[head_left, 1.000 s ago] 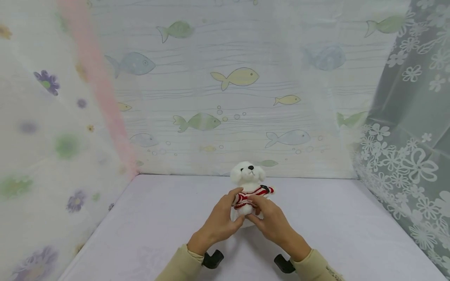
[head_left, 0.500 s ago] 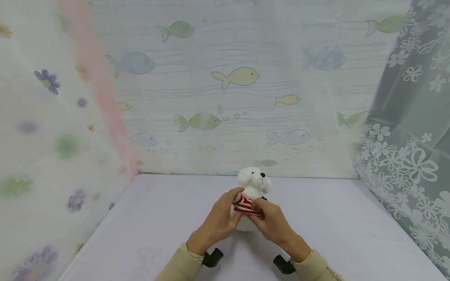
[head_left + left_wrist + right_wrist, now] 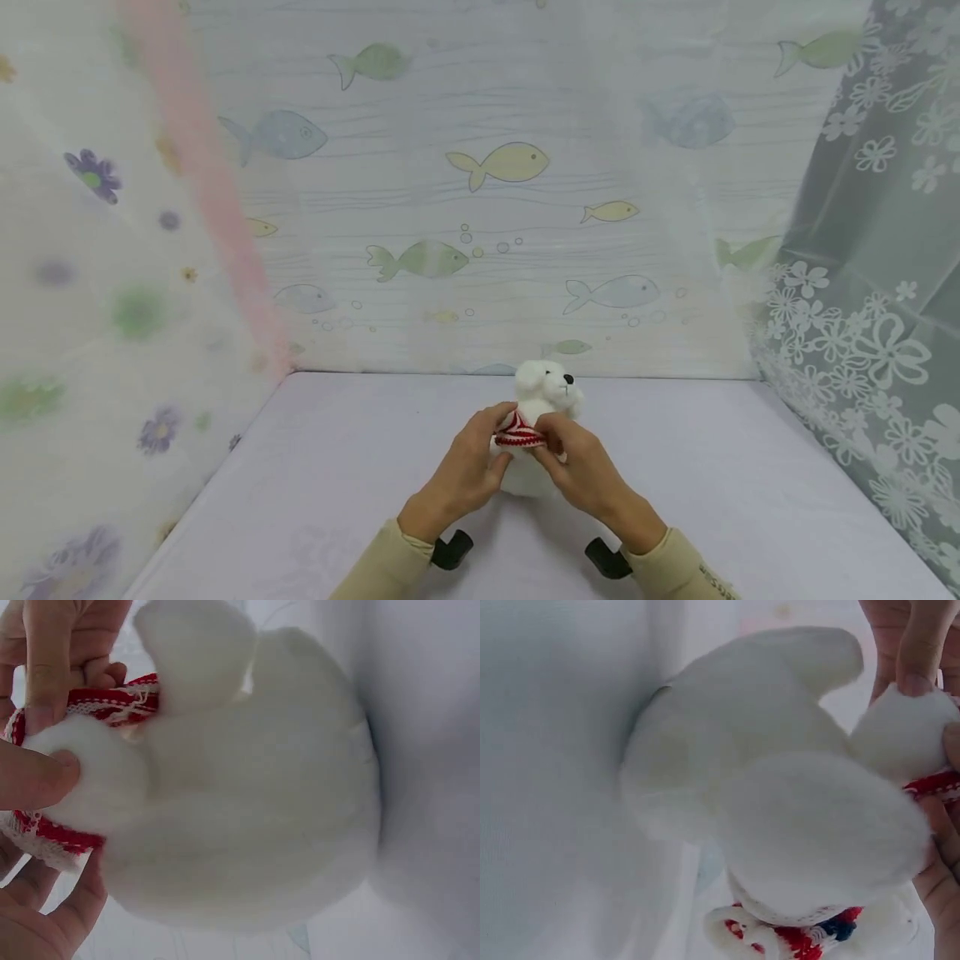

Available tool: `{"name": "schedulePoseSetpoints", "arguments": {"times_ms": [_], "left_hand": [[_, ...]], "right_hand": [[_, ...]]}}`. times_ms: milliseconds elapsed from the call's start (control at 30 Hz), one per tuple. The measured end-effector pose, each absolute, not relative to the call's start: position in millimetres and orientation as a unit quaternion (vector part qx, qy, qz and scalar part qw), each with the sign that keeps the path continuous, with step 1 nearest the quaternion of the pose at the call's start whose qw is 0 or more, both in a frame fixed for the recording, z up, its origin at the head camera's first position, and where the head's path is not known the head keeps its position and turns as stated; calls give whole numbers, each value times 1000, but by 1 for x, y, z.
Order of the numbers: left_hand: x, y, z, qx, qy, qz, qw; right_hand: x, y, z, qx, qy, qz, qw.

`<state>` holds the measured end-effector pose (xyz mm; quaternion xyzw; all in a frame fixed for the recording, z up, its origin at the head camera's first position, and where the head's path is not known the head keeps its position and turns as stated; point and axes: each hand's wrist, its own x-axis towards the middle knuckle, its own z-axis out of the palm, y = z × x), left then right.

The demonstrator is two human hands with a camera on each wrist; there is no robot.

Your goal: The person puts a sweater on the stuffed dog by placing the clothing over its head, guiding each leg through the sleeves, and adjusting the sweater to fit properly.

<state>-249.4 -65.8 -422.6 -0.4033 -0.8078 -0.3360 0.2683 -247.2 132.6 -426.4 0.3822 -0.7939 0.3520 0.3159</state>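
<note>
A white plush dog sits upright on the table, its head turned to the right. It wears a red-and-white knitted sweater, bunched above the round white body. My left hand grips the dog from the left. In the left wrist view its thumb presses a rounded white limb poking out of the sweater, with fingers behind the knit. My right hand pinches the sweater's edge between thumb and fingers. Part of the sweater with a dark blue patch shows low in the right wrist view.
The dog's base stands on a white-covered table. A fish-print curtain hangs behind it, with flowered sheets at both sides. Black wrist mounts sit below the cuffs of the beige sleeves.
The dog has turned from facing the camera to facing right, and its head sits slightly lower. My right fingers have moved along the sweater's hem, while the left hand has stayed nearly in place.
</note>
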Motion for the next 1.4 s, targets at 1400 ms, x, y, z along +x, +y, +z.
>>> {"name": "schedulePoseSetpoints", "arguments": {"times_ms": [1400], "left_hand": [[-252, -59, -431, -429, -776, -325, 329]], "right_hand": [[-253, 137, -434, 413, -783, 344, 312]]}}
